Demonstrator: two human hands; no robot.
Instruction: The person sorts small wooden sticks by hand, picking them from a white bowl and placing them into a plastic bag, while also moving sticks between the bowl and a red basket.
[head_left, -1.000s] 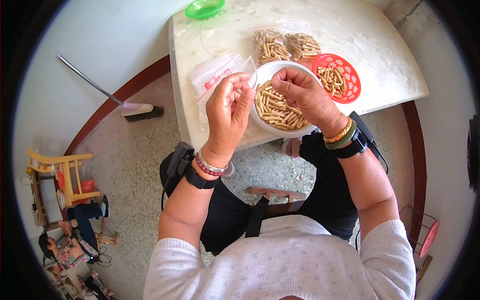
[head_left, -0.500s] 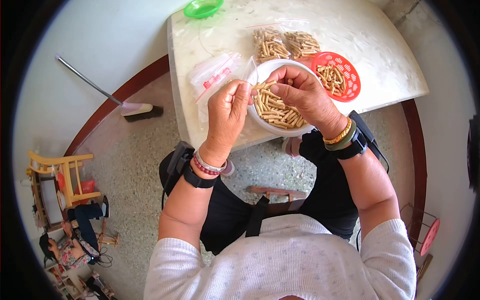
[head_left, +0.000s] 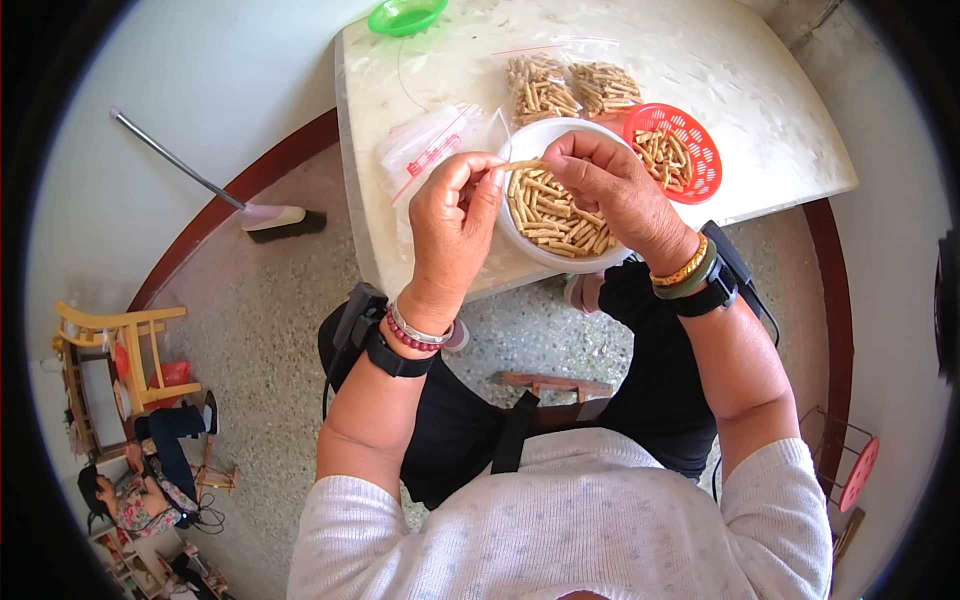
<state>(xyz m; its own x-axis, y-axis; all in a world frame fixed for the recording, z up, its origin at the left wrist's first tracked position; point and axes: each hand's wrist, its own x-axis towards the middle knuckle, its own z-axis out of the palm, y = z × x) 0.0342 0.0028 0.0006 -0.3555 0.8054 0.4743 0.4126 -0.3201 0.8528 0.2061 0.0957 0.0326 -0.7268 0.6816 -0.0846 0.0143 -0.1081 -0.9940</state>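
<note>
A thin tan stick, like a piece of dried root [head_left: 524, 165], spans the gap between my two hands above a white bowl [head_left: 522, 245]. My left hand [head_left: 450, 220] pinches its left end between thumb and forefinger. At the other end, the fingers of my right hand [head_left: 625, 195] close on it, partly hiding it. Many similar root pieces [head_left: 560, 225] fill the bowl. Just right of it, a red slotted basket [head_left: 709, 175] holds more of them. Two clear zip bags, one on the left [head_left: 541, 90] and one on the right [head_left: 606, 90], are packed with root pieces behind the bowl.
Flat plastic bags with red print [head_left: 430, 150] lie on the pale table [head_left: 760, 120] left of the bowl. A green dish [head_left: 407, 16] is at its far left corner. A broom [head_left: 275, 218] leans by the wall. Another person [head_left: 150, 490] sits at lower left.
My hands have moved slightly apart, and the stick between them now shows more of its length. My left fingers have shifted a little left. The bowl, basket and bags stay put.
</note>
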